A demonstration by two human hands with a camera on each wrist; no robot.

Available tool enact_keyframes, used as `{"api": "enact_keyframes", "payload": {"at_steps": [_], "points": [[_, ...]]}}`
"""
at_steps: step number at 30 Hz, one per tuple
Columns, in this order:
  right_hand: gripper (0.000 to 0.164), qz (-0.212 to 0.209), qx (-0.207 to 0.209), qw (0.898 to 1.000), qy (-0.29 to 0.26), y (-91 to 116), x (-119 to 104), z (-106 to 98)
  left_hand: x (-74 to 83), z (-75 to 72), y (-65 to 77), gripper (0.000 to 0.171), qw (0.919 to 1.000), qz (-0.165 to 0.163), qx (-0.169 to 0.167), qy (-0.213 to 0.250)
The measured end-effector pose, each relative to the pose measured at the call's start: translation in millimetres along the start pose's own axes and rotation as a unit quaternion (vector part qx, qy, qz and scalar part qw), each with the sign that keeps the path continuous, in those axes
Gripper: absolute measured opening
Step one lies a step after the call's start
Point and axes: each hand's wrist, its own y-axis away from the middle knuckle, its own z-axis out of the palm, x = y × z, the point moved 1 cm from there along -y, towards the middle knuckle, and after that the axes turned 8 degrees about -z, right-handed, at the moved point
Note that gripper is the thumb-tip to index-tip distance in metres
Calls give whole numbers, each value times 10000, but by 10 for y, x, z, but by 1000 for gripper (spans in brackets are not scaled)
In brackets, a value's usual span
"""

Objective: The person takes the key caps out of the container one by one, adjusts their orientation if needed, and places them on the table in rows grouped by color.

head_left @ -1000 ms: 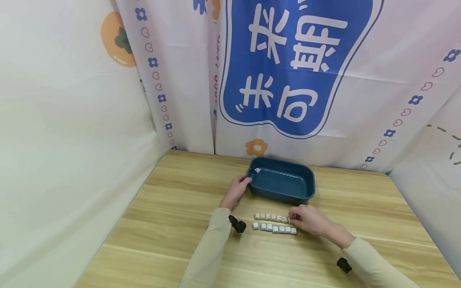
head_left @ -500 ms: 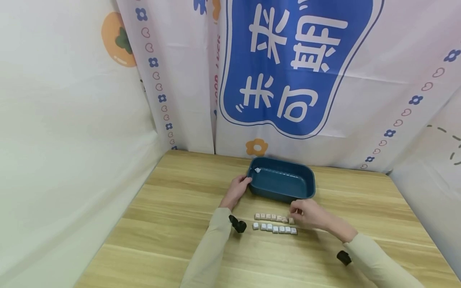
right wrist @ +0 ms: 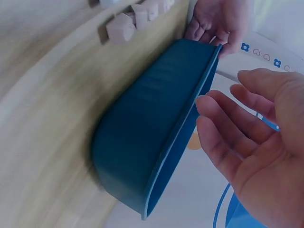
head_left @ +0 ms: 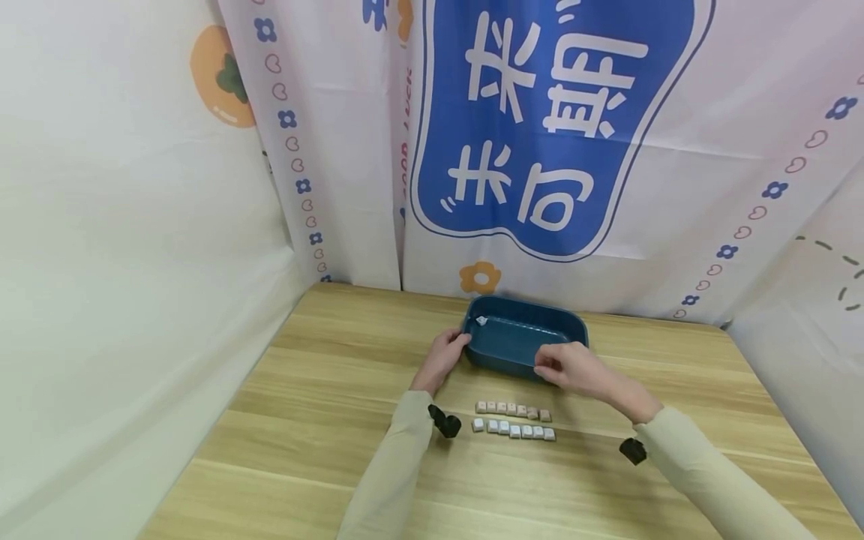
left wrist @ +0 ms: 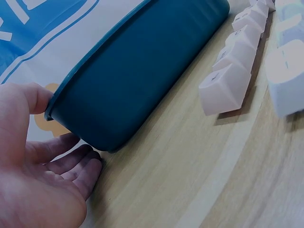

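My left hand (head_left: 444,354) holds the left end of a deep blue rectangular tub (head_left: 498,363). In the left wrist view its thumb is at the rim and the other fingers lie against the outer wall below. My right hand (head_left: 574,367) is over the tub's front rim toward the right, fingers loosely bent, nothing showing between them in the right wrist view. Nearer the person lie a row of pinkish-beige keycaps (head_left: 502,409) and a row of white keycaps (head_left: 515,432). One small whitish piece (head_left: 481,321) rests in the tub's far left corner.
The tub stands near the back of a wood-grain table (head_left: 324,420). Behind the table hangs a printed curtain (head_left: 351,210) with a blue sign pattern. Pale fabric also covers the left side (head_left: 135,262) and the right side.
My right hand has left the right end of the beige keycap row and risen away from the person to the tub's front rim. My left hand stays on the tub.
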Motion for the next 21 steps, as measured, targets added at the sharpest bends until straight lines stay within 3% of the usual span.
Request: {"api": "enact_keyframes", "payload": {"at_steps": [13, 21], "points": [[4, 268, 37, 9996, 126, -254, 86, 36, 2, -22, 13, 57, 10000, 42, 30, 62], [8, 518, -337, 9980, -120, -379, 200, 95, 13, -18, 29, 59, 10000, -30, 3, 24]]}}
